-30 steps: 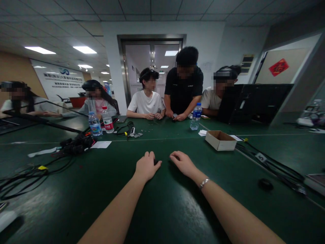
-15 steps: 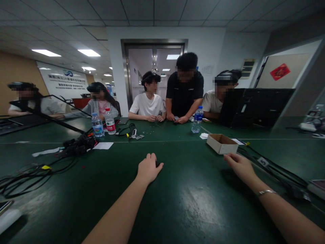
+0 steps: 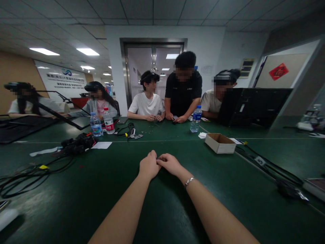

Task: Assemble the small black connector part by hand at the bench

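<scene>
My left hand (image 3: 148,166) rests on the green table (image 3: 101,189) with its fingers curled over a small dark thing that is mostly hidden. My right hand (image 3: 170,163) lies right beside it, fingertips pinched together and touching the left hand's fingers at that same small thing. A bracelet sits on my right wrist. Both forearms stretch out from the bottom of the head view. An open cardboard box (image 3: 219,143) stands to the right, beyond my right hand.
Black cables (image 3: 22,176) and a dark bundle of gear (image 3: 77,144) lie at the left. Two water bottles (image 3: 95,124) stand behind them, another bottle (image 3: 195,119) at centre back. Cables (image 3: 269,166) run along the right. Several people sit or stand across the table by a black monitor (image 3: 254,105).
My right hand reached out to the cardboard box at the right, then came back to meet the left hand. The left hand stayed in place, fingers curled.
</scene>
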Tool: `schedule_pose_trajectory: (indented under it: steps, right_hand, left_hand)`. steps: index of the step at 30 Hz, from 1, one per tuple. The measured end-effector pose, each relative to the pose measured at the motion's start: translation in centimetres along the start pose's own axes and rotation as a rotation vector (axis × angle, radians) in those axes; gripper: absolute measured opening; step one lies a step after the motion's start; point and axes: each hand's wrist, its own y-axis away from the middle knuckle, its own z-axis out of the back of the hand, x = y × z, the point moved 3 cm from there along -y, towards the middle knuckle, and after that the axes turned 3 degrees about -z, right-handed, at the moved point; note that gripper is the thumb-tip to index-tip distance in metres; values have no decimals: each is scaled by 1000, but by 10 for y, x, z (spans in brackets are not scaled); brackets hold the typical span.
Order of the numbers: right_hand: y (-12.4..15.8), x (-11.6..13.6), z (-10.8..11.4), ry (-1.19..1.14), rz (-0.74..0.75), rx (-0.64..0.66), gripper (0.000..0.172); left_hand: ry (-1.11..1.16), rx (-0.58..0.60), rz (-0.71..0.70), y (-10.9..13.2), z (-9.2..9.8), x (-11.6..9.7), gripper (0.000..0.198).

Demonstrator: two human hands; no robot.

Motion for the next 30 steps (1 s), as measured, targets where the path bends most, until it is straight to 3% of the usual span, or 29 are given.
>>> schedule_pose_trajectory:
  steps: [8, 11, 15, 20, 22, 26, 30]
  right_hand:
    - [5, -11, 9, -7, 84, -4, 9]
    - [4, -17, 7, -124, 69, -33, 10]
    - [1, -26, 2, -299, -6, -27, 19]
    - [2, -21, 4, -159, 78, -112, 24]
    - [4, -19, 5, -114, 101, -147, 25]
    - [3, -20, 5, -86, 110, -166, 25]
    - [3, -22, 5, -83, 111, -163, 24]
  left_hand:
    - [108, 39, -116, 3, 6, -8, 31]
    - [232, 82, -143, 3, 8, 2, 35]
    - [451, 76, -127, -1, 7, 25, 22]
    - [631, -47, -130, -6, 0, 41, 34]
    - [702, -45, -127, -7, -2, 42, 37]
    - [754, 11, -144, -7, -3, 38, 19]
    - [718, -21, -163, -7, 3, 36, 29]
